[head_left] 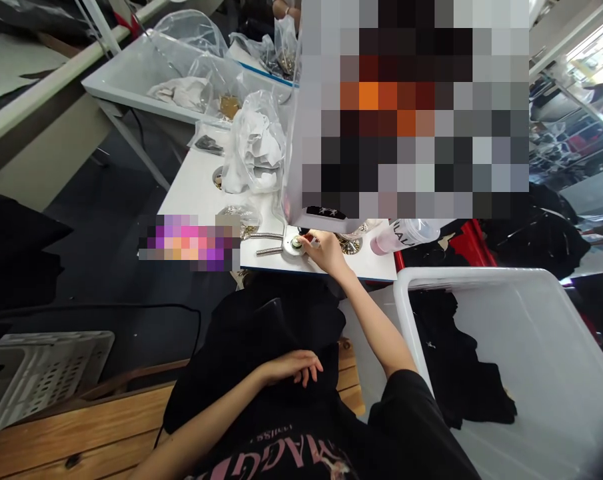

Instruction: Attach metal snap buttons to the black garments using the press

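Note:
My right hand [326, 250] reaches to the front of the white worktable [186, 193]. Its thumb and fingers are pinched together at a small round metal die [296, 243] under the head of a pale machine [326, 220]. Whatever is between the fingertips is too small to make out. Two metal springs [267, 236] stick out to the left of the die. My left hand [294, 367] rests palm down over the black cloth [276, 320] on my lap, fingers loosely bent and apart, holding nothing.
Plastic bags [256, 147] with white material lie behind the machine's left side. Small metal parts [350, 245] fill a recess at right, beside a clear cup [406, 233]. A white bin [531, 320] at right holds black garments [461, 373]. A wooden bench [91, 433] is below.

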